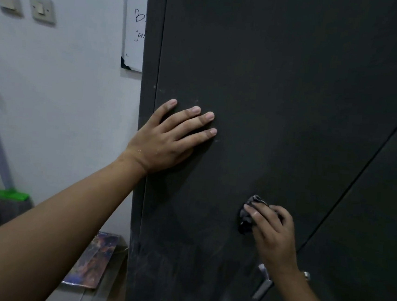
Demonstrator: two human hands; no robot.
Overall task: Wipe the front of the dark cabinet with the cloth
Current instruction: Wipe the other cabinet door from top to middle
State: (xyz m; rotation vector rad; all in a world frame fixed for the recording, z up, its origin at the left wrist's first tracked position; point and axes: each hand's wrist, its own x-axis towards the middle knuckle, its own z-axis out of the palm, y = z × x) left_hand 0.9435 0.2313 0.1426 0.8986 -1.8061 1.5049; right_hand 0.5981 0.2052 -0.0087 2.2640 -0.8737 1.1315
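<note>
The dark cabinet (283,85) fills the right of the head view, its matte door front dusty and streaked low down. My left hand (167,138) lies flat against the door near its left edge, fingers spread, holding nothing. Lower and further right, my right hand (270,232) presses a small crumpled dark grey cloth (248,215) against the door. Only the cloth's left part shows past my fingers. A silver handle (262,285) sits just below my right wrist, partly hidden by it.
A white wall (65,89) lies left of the cabinet with two light switches (42,10) and a handwritten paper sheet (135,23). Below are a green broom head (11,195) and a colourful panel (95,259) leaning beside the cabinet. A seam (360,170) separates the doors.
</note>
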